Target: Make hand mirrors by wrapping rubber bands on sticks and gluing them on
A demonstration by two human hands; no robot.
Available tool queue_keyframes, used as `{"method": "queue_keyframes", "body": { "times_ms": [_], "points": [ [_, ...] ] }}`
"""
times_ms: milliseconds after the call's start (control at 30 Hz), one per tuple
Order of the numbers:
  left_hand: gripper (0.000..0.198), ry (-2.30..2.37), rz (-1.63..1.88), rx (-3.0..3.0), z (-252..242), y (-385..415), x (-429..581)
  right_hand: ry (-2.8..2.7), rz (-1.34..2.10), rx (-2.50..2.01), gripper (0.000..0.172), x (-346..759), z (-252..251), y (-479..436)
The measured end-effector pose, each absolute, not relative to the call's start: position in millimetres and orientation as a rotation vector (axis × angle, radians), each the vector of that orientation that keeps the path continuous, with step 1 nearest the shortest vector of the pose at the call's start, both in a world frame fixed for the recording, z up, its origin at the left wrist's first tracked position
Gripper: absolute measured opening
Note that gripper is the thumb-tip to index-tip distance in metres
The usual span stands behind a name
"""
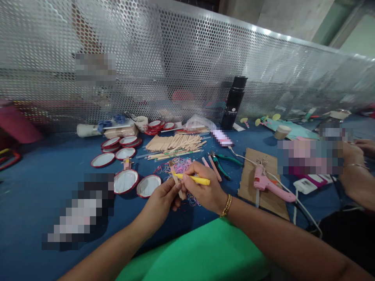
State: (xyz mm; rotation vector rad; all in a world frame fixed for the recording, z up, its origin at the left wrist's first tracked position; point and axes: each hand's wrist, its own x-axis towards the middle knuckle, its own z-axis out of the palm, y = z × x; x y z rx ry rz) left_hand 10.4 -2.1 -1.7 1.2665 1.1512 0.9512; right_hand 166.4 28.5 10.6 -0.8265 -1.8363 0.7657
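Observation:
My left hand (165,195) is closed on a wooden craft stick (172,168), held tilted with its top end to the left. A yellow marker pen (202,180) is gripped in my right hand (209,193), its tip at the stick's face; whether it touches, I cannot tell. The stick's upper part looks darker than its lower end. Just behind and beneath both hands lies a tangle of coloured string or thin bands (181,164). Farther back, a heap of craft sticks (172,143) is spread on the blue table (129,218).
Red-rimmed jar lids (125,182) lie to the left. Green-handled pliers (221,166) are right of my hands, with a pink glue gun (271,185) on cardboard (246,175). A black bottle (233,103) stands before the perforated metal screen (187,58). Another person's arm (359,179) reaches in at right.

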Motion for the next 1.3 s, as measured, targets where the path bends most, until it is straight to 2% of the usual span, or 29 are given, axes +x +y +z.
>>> {"method": "queue_keyframes", "body": {
  "times_ms": [767, 1067, 1300],
  "points": [
    [0.034, 1.152, 0.938, 1.256, -3.4, -0.9, 11.6, -1.825, 0.803, -0.833, 0.011, 164.8, 8.8, 28.0],
    [0.035, 1.156, 0.959, 1.251, -3.4, -1.4, 11.6, -1.826, 0.717, -0.846, 0.011, 164.7, 10.5, 28.0],
    [0.035, 1.172, 0.951, 1.26, -3.7, -0.6, 11.1, -1.731, 0.509, -0.946, 0.014, 167.2, 7.8, 34.5]
  ]
}}
